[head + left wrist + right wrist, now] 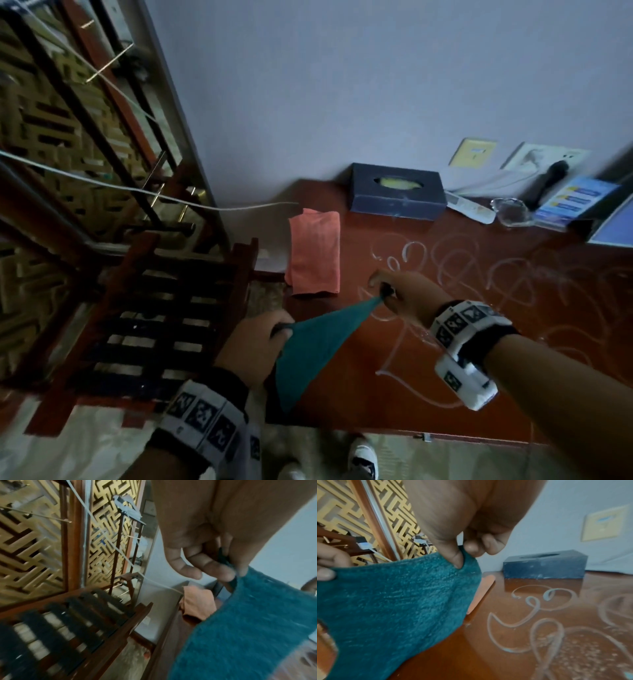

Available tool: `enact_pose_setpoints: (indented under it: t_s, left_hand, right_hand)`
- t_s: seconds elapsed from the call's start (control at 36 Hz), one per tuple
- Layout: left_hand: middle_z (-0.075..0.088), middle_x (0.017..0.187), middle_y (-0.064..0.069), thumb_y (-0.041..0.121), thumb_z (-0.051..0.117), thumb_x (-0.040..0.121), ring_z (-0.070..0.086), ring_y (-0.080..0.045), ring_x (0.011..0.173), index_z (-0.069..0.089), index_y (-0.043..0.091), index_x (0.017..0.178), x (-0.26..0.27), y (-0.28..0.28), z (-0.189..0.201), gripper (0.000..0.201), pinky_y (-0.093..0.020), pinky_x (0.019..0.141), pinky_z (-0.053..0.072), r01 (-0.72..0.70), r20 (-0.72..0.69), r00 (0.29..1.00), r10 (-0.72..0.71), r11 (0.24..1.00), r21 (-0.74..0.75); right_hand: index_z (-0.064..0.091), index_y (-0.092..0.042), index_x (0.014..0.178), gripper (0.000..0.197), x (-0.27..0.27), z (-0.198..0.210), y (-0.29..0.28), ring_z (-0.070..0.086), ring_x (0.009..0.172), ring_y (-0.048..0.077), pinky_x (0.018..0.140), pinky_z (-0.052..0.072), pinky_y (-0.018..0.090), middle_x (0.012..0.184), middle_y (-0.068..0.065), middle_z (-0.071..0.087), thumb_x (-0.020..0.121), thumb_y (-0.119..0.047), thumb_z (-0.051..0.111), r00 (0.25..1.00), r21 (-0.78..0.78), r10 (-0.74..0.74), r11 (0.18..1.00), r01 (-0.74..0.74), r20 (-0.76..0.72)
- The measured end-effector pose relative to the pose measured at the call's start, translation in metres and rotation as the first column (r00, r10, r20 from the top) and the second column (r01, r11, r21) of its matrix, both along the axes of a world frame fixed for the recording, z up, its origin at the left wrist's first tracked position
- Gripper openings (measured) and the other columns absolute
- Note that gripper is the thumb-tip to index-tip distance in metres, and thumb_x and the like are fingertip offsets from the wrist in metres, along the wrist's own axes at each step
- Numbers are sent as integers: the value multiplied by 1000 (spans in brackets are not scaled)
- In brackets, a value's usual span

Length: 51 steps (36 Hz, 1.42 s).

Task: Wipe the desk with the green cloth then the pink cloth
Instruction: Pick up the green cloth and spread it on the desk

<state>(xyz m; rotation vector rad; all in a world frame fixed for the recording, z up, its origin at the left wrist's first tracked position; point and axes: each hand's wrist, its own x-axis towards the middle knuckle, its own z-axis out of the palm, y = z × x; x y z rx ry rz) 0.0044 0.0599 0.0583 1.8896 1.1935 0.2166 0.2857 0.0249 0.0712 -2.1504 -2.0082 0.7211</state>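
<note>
The green cloth (315, 346) hangs stretched in the air above the desk's front left corner. My left hand (260, 339) pinches one top corner and my right hand (394, 294) pinches the other. Up close, the left hand (221, 566) grips the green cloth (248, 628) between thumb and fingers, and the right hand (462, 555) pinches the cloth's (393, 601) upper edge. The pink cloth (315, 251) lies folded at the desk's left edge, beyond the hands. The reddish-brown desk (445, 383) carries white scribbled marks (539, 615).
A dark blue tissue box (397, 195) stands against the wall at the back. Papers, a clear bag and a blue booklet (575, 202) lie at the back right. A wooden slatted chair (154, 325) stands left of the desk. A white cord (137, 188) runs to the desk.
</note>
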Motion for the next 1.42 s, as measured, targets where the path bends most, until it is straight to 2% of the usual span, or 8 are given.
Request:
enact_pose_setpoints:
  t_s: [0.08, 0.22, 0.39, 0.58, 0.69, 0.92, 1.14, 1.42]
  left_hand:
    - [65, 89, 9, 20, 55, 93, 60, -8, 85, 60, 26, 89, 13, 17, 17, 9, -30, 80, 48, 43, -20, 999, -41, 996, 82]
    - [65, 84, 5, 22, 58, 91, 60, -13, 83, 62, 21, 83, 47, 46, 46, 10, -32, 78, 47, 119, -9, 993, -119, 975, 187]
    - [65, 83, 5, 13, 59, 88, 61, -16, 82, 67, 18, 86, 108, 87, 73, 10, -32, 77, 48, 177, -7, 983, -183, 939, 296]
    - [68, 94, 2, 13, 58, 88, 62, -19, 94, 68, 19, 90, 186, 143, 75, 12, -29, 84, 47, 100, -13, 995, -102, 930, 353]
    - [68, 105, -2, 14, 56, 91, 60, -19, 98, 70, 14, 99, 222, 165, 69, 16, -20, 78, 40, 23, -45, 999, -8, 935, 353]
    - [67, 97, 0, 11, 56, 91, 56, -11, 87, 71, 11, 98, 264, 186, 36, 16, -12, 67, 31, -46, -44, 997, 65, 939, 340]
    - [69, 100, -3, 10, 57, 89, 62, -19, 95, 72, 12, 97, 264, 178, -26, 17, -23, 81, 43, 3, -140, 989, 35, 965, 262]
    - [67, 105, -4, 11, 54, 94, 59, -15, 87, 69, 12, 104, 231, 147, -88, 18, -19, 71, 42, 92, -196, 978, -75, 993, 79]
  right_hand:
    - [70, -17, 110, 24, 23, 16, -5, 57, 82, 13, 75, 39, 24, 102, 3, 66, 89, -9, 60, 999, 43, -6, 999, 4, 44]
    - [76, -9, 93, 12, 63, 50, -9, 58, 78, 21, 73, 44, 29, 86, 1, 59, 83, -10, 71, 996, 166, -75, 984, 66, 48]
    - [76, -6, 90, 12, 118, 73, 13, 51, 65, 7, 61, 38, 6, 82, 4, 66, 78, -5, 75, 971, 238, -239, 943, 235, -11]
    - [76, -17, 89, 9, 175, 82, 52, 56, 71, 11, 58, 37, 13, 83, 2, 67, 82, -15, 72, 896, 286, -426, 849, 444, -125]
    - [75, -18, 91, 9, 202, 70, 77, 56, 80, 13, 71, 36, 21, 81, -1, 66, 83, -18, 70, 858, 296, -490, 806, 513, -154]
    - [76, -16, 99, 17, 225, 29, 97, 58, 81, 11, 65, 31, 17, 96, 5, 73, 86, -15, 64, 854, 300, -503, 801, 518, -133]
    - [76, -11, 102, 19, 214, -35, 73, 64, 97, 28, 73, 37, 23, 101, 12, 72, 87, -13, 64, 869, 156, -492, 855, 495, -59]
    - [74, -18, 104, 20, 190, -90, 30, 58, 92, 25, 78, 42, 28, 101, 5, 58, 89, -21, 61, 870, -64, -493, 869, 491, -21]
